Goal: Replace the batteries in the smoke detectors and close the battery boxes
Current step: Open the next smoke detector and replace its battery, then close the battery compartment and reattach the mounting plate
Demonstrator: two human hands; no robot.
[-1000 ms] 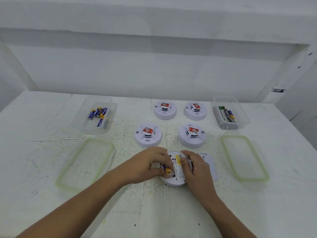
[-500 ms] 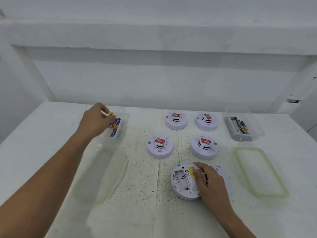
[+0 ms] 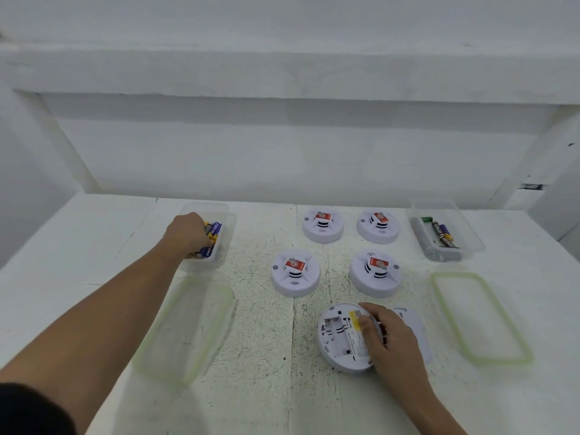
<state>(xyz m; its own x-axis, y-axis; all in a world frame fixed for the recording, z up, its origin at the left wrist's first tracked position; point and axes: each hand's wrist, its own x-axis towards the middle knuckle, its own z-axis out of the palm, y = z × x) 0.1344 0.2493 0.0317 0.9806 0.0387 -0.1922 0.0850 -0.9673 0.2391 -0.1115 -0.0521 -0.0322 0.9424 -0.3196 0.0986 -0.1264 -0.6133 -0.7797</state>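
Reaching into the clear box [image 3: 224, 211] at the far left, the left hand [image 3: 185, 235] has its knuckles bent down among the blue-and-yellow batteries [image 3: 215, 230]. The fingers are hidden behind the back of the hand, so I cannot tell whether they have closed on one yet. The batteries that show lie with their long axes roughly along the box, pointing away from the person.

The right hand [image 3: 390, 339] holds the upturned smoke detector [image 3: 340, 346] near the front of the surface [image 3: 94, 246], its fingers [image 3: 367, 308] curled over the right half. The open battery bay [image 3: 332, 329] on the left half is uncovered and looks empty. From the left hand, that bay lies nearer the person and well to the right, so the left hand would bring the battery while the right steadies the detector.

There are five detectors: the upturned one and four others [image 3: 295, 277] dome-up in a two-by-two block behind it. A detached white cover [image 3: 412, 324] lies just right of the right hand. There are two clear boxes, and the right box [image 3: 470, 243] holds perhaps four darker batteries [image 3: 444, 235]. Two green-rimmed lids [image 3: 481, 321] lie on the surface, one in front of each box.
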